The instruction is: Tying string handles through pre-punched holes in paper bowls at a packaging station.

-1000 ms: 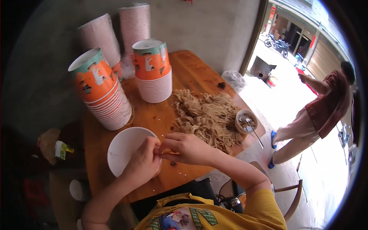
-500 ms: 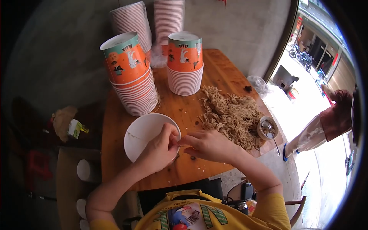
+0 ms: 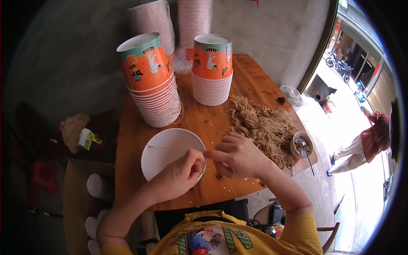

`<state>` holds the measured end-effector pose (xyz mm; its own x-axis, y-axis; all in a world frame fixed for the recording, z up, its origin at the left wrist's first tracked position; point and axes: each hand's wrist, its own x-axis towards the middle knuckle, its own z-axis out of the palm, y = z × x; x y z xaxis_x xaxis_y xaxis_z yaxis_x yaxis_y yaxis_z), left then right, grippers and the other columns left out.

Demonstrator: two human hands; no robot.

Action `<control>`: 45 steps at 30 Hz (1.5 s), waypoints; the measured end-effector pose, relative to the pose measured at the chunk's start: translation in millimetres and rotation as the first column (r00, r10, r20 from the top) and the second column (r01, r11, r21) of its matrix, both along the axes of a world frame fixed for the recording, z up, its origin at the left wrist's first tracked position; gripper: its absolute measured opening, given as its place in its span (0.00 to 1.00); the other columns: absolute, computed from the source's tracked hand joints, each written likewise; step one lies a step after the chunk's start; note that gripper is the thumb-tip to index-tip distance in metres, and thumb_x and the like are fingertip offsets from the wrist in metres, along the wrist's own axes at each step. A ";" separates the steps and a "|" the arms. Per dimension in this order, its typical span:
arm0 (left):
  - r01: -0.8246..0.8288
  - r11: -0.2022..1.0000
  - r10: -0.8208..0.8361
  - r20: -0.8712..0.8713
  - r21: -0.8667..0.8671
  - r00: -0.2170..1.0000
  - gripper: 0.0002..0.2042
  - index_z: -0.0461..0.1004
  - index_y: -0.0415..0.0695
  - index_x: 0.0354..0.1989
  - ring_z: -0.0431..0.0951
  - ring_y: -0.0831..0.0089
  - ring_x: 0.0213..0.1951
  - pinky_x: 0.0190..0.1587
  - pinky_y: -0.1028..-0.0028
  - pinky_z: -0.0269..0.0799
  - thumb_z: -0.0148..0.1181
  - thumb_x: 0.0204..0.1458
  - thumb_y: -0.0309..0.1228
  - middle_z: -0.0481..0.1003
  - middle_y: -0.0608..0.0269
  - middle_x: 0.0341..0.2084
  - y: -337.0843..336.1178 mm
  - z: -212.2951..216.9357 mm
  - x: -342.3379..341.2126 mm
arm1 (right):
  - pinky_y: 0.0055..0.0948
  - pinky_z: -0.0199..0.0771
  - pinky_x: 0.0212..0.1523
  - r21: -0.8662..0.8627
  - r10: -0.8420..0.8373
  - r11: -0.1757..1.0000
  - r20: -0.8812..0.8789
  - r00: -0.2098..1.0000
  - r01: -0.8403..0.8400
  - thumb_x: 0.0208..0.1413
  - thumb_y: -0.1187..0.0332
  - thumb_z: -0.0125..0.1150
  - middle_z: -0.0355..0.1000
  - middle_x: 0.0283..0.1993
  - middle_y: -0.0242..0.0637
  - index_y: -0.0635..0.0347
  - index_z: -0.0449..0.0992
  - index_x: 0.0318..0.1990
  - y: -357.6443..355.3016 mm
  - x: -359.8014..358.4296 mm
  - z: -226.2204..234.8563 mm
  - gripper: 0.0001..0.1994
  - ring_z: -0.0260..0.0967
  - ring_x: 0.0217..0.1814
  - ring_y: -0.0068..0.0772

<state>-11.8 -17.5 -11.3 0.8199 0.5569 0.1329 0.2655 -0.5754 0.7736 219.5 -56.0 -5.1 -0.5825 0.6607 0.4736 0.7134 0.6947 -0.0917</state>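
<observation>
A white paper bucket [image 3: 170, 140] lies tipped on the wooden table [image 3: 208, 187], its open mouth toward me. A thin cord [image 3: 156, 147] crosses inside its left wall. My left hand [image 3: 182, 172] is closed in a pinch at the bucket's right rim, and a bit of tan cord shows by its fingertips. Touching those fingertips is my right hand [image 3: 238, 155], its thumb and forefinger pinched together; what lies between them is mostly hidden by the fingers. To the right spreads a loose heap of tan cords [image 3: 263, 127].
Orange-and-green buckets stand upside down in a left stack [image 3: 151, 85] and a right stack [image 3: 212, 70]. Wrapped stacks [image 3: 194, 21] rise behind. A small bowl [image 3: 301, 145] with a spoon sits right. A cardboard box [image 3: 80, 187] holds white cups. Outside, a person [image 3: 361, 144] walks.
The table and stacks have shifted slightly right in view. Both hands stay together at the rim, and my right hand's fingers have curled more. The person outside has moved away from the table.
</observation>
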 end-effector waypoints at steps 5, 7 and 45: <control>0.072 0.992 -0.073 0.001 0.100 0.997 0.16 0.55 0.41 0.45 0.77 0.68 0.36 0.40 0.70 0.75 0.57 0.53 0.19 0.70 0.57 0.36 1.0 0.4 -4.2 | 0.31 0.67 0.38 -0.191 -0.007 0.981 -0.106 0.994 -0.014 0.49 0.61 0.64 0.66 0.16 0.31 0.48 0.77 0.41 -12.8 -9.6 -5.8 0.11 0.68 0.24 0.35; 0.075 0.988 -0.081 0.045 0.135 0.996 0.16 0.56 0.43 0.44 0.76 0.66 0.34 0.37 0.69 0.74 0.56 0.53 0.18 0.70 0.57 0.34 3.2 -0.2 0.8 | 0.31 0.67 0.39 -0.234 -0.025 0.972 -0.170 0.985 -0.016 0.51 0.59 0.64 0.66 0.14 0.31 0.47 0.78 0.40 -16.9 -14.0 -11.8 0.10 0.68 0.23 0.34; -0.038 0.757 -0.080 -0.151 -0.652 0.985 0.11 0.73 0.36 0.43 0.73 0.81 0.36 0.39 0.79 0.70 0.56 0.58 0.31 0.75 0.65 0.35 33.7 -9.6 14.7 | 0.32 0.71 0.28 -0.614 -0.439 0.788 -0.499 0.747 0.053 0.54 0.66 0.62 0.73 0.25 0.39 0.60 0.74 0.35 -30.8 -26.8 -22.8 0.08 0.72 0.25 0.38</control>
